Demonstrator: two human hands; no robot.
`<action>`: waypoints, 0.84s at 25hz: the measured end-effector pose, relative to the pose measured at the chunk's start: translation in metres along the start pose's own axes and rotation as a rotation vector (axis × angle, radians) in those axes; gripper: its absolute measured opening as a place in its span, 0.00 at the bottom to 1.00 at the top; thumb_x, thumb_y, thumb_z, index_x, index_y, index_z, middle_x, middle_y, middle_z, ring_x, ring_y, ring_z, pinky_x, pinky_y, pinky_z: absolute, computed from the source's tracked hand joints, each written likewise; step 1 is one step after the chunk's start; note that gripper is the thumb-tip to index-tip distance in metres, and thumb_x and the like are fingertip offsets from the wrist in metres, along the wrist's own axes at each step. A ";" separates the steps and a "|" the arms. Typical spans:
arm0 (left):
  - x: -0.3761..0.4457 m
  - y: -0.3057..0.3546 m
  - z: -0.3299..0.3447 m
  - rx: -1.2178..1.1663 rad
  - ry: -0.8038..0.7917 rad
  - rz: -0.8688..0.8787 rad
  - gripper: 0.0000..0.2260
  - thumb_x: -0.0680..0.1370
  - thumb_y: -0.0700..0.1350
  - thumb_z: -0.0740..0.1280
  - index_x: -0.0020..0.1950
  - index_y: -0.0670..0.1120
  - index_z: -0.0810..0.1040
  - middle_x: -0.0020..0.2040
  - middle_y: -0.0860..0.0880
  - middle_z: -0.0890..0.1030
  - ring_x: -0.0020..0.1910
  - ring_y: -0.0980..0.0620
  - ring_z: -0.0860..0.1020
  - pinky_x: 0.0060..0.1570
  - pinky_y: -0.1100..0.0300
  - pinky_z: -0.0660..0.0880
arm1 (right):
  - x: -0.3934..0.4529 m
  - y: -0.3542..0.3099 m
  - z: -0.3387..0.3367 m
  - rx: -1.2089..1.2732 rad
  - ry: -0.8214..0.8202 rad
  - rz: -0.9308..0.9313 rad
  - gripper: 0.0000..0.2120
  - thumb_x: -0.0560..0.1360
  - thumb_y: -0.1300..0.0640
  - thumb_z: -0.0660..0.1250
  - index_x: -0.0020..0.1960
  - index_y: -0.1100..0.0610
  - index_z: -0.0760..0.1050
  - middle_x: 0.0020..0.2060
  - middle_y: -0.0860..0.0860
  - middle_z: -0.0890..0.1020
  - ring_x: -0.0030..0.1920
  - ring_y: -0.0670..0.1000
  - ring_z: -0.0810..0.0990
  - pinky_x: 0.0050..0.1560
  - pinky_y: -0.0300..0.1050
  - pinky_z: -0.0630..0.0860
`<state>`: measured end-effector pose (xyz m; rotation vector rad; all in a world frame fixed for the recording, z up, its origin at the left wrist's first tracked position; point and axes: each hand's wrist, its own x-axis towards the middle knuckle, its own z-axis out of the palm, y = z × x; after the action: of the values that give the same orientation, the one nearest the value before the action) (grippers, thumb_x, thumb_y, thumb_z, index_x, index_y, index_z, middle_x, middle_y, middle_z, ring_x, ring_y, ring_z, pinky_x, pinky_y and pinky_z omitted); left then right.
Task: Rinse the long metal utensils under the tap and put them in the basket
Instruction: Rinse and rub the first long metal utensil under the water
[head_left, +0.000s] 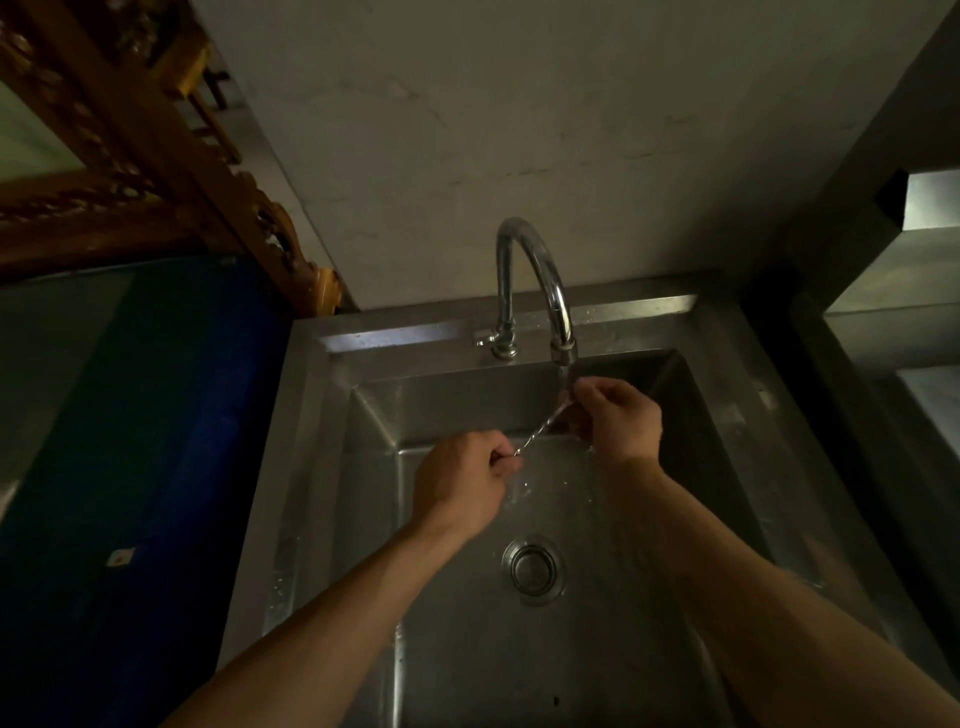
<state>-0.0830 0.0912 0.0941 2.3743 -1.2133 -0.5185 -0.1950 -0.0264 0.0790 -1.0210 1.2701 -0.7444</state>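
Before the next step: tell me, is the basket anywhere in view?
No: only the steel sink, the tap and both hands on a thin metal utensil show.

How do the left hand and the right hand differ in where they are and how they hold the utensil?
The left hand grips the low end of the utensil, away from the tap; the right hand holds the upper end, right under the spout. The left hand is nearer the camera, the right hand nearer the wall. Both are curled round the same utensil over the sink.
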 end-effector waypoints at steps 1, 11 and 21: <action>0.002 -0.005 -0.002 0.119 0.030 0.060 0.04 0.74 0.51 0.68 0.45 0.53 0.81 0.43 0.53 0.82 0.45 0.52 0.80 0.46 0.56 0.71 | 0.001 0.004 -0.005 -0.089 -0.049 -0.033 0.07 0.76 0.61 0.68 0.54 0.57 0.79 0.43 0.53 0.84 0.40 0.48 0.84 0.37 0.37 0.79; 0.028 0.002 -0.010 0.073 0.094 0.238 0.11 0.78 0.43 0.64 0.58 0.54 0.78 0.51 0.53 0.84 0.47 0.52 0.82 0.46 0.60 0.75 | -0.009 0.007 -0.035 -0.247 -0.795 0.155 0.16 0.72 0.71 0.68 0.57 0.58 0.78 0.39 0.54 0.86 0.38 0.50 0.84 0.43 0.43 0.81; 0.027 0.023 0.032 -0.806 -0.107 -0.250 0.18 0.74 0.41 0.70 0.62 0.47 0.74 0.50 0.45 0.83 0.47 0.54 0.80 0.48 0.63 0.73 | -0.020 0.008 -0.026 -0.277 -0.650 0.119 0.13 0.70 0.73 0.70 0.52 0.62 0.74 0.38 0.56 0.83 0.32 0.47 0.83 0.35 0.40 0.80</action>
<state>-0.0993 0.0503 0.0759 1.8027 -0.5658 -1.0014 -0.2250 -0.0106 0.0802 -1.2652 0.8609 -0.1123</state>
